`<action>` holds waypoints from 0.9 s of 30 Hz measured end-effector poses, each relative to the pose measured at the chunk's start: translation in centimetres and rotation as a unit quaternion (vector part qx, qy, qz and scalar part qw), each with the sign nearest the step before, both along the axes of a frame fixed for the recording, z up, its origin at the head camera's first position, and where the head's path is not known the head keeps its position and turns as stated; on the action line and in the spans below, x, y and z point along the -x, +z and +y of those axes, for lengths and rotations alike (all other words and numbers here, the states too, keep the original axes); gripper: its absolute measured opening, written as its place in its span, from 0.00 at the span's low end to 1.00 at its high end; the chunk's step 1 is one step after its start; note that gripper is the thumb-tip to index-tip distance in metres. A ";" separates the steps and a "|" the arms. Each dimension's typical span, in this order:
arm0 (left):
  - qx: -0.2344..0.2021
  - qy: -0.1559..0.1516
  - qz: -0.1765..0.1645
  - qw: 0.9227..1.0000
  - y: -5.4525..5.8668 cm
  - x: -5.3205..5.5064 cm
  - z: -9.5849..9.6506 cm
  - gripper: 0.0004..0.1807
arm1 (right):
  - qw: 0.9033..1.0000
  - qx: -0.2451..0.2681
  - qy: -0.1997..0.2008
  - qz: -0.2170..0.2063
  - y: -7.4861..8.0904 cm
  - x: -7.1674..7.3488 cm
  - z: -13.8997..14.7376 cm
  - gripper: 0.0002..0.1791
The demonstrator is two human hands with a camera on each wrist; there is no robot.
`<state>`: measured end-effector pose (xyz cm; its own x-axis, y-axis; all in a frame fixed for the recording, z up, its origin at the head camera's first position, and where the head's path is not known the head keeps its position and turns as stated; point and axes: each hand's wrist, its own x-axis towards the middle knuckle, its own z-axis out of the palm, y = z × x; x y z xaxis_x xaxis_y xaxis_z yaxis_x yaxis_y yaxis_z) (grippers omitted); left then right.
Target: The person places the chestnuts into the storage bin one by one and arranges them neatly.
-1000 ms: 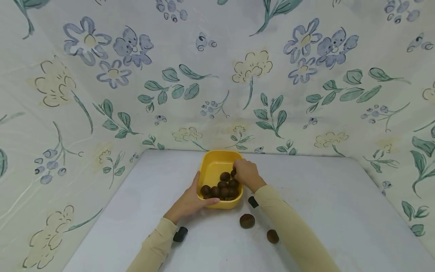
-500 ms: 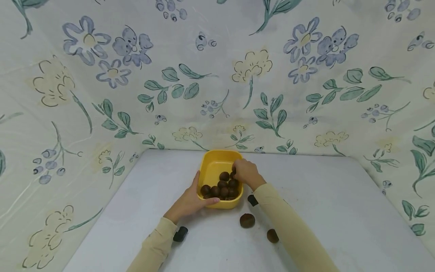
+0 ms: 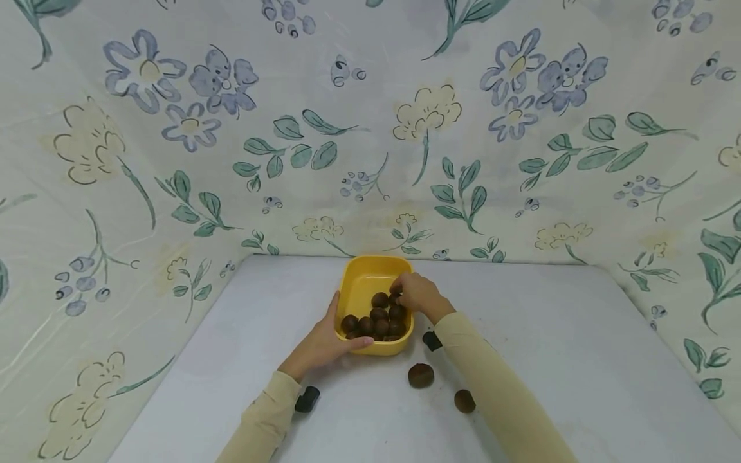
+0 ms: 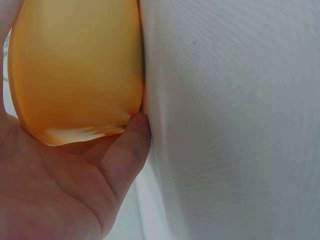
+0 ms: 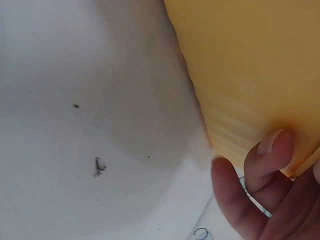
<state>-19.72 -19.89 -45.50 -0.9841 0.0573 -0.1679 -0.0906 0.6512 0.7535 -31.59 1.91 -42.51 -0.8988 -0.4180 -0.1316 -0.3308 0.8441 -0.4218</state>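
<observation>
A yellow plastic container (image 3: 360,292) stands on the white table, with several brown chestnuts (image 3: 380,314) gathered in its near part. My left hand (image 3: 321,344) grips the container's near left corner, the thumb along the near side and the fingers at the left wall. Over the right rim reaches my right hand (image 3: 420,297), its thumb and fingertips around a chestnut (image 3: 395,299) inside. Whether they pinch it or only touch it cannot be made out. In the right wrist view, two fingers (image 5: 270,155) hang bent outside the container's wall, while the fingertips inside are hidden.
Two loose chestnuts, one nearer the container (image 3: 420,375) and one by the right sleeve (image 3: 464,401), lie on the table (image 3: 521,308). Black objects lie beside the right forearm (image 3: 431,341) and left forearm (image 3: 307,399). Flower-patterned cloth (image 3: 370,148) rises behind the table.
My right fingertips have shifted slightly left and spread over the chestnut, which sits a little lower in the container. A neighbouring chestnut has moved slightly left. My left hand keeps its grip.
</observation>
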 end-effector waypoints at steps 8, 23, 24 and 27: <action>0.006 -0.001 0.001 1.000 0.1 -0.2 0.1 0.75 | 0.996 0.002 -0.021 0.087 0.2 -0.8 0.8 0.22; 0.010 -0.007 -0.003 1.000 0.2 -0.1 0.0 0.75 | 0.983 0.138 -0.047 0.112 2.6 -3.8 8.9 0.22; 0.009 -0.008 -0.003 1.000 0.2 -0.1 0.0 0.75 | 0.982 0.148 -0.048 0.107 2.8 -4.1 9.6 0.21; 0.013 -0.011 -0.004 1.000 0.2 -0.1 -0.1 0.75 | 0.979 0.174 -0.046 0.093 3.0 -5.3 11.2 0.20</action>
<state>-19.65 -19.95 -45.29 -0.9814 0.0735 -0.1776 -0.0828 0.6723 0.7357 -26.29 13.14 -39.53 -0.9293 -0.3254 0.1747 -0.3597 0.6902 -0.6279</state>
